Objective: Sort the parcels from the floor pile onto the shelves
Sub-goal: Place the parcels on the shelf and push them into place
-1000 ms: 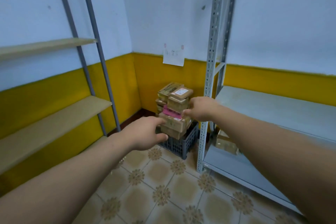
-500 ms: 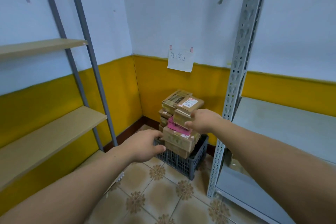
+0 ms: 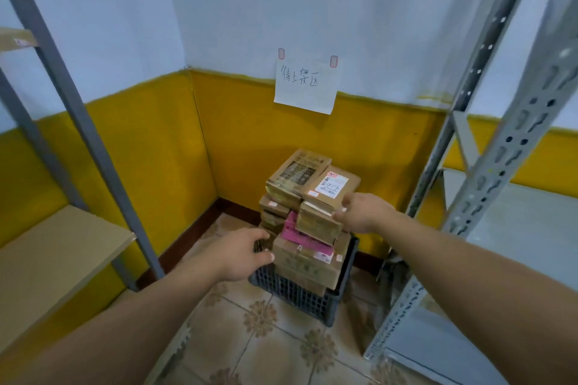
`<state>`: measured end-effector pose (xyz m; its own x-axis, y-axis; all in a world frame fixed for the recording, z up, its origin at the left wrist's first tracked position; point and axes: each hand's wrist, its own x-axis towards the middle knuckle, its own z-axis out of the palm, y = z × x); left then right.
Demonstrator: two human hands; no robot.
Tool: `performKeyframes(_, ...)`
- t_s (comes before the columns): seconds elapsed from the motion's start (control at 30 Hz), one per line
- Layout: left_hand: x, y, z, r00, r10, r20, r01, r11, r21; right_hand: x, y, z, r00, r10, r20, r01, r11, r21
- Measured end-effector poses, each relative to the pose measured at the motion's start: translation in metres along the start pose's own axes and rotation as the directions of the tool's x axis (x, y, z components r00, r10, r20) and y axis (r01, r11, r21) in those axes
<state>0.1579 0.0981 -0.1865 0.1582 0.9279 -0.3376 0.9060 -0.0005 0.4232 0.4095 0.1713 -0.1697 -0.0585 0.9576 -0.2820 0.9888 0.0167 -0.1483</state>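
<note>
Head view: the parcels fill more of the frame than a second ago (the person has closed in on the corner), and both hands have gone in with them. The right hand has come up to the near right edge of the labelled box on top. Its fingers are stretched fairly straight, tips at the cardboard, nothing clasped. The left hand sits lower, beside the big box at the foot of the pile and over the rim of the crate. Its fingers are loosely bent with the thumb out, holding nothing. My reading is that the approach is done and the first pick is about to start; no parcel has left the pile.

The parcels are brown cardboard boxes of mixed sizes, stacked in and above the dark crate. It stands on the tiled floor in the corner, under a handwritten note. Two boxes lie side by side on top: the printed box and the labelled one. A pink parcel is wedged midway. The stacking is uneven and may shift once the top goes. The wooden shelf is on the left, the grey shelf on the right, both near.
</note>
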Motion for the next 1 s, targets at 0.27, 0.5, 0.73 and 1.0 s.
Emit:
performKeyframes(0.27,0.155,-0.050,-0.047,0.989,0.020,0.149,-0.013,0.999,-0.048,0.097,-0.022,0.013,0.975,0.212,0.071,-0.222,0.959,0.176)
performKeyframes(0.5,0.272,-0.036,-0.048,0.957,0.075,0.280,-0.063,0.997,-0.052,0.177,0.006,0.023,0.924,0.351,0.150,-0.381,0.857,0.347)
performKeyframes(0.73,0.378,-0.030,-0.022,0.918,-0.003,0.396,-0.003,1.000,0.015,0.274,0.044,0.063,0.871,0.442,0.215,-0.490,0.752,0.440)
performKeyframes(1.0,0.459,-0.035,0.018,0.853,0.019,0.521,0.040,0.994,-0.102,0.320,0.067,0.108,0.744,0.543,0.390,-0.644,0.426,0.635)
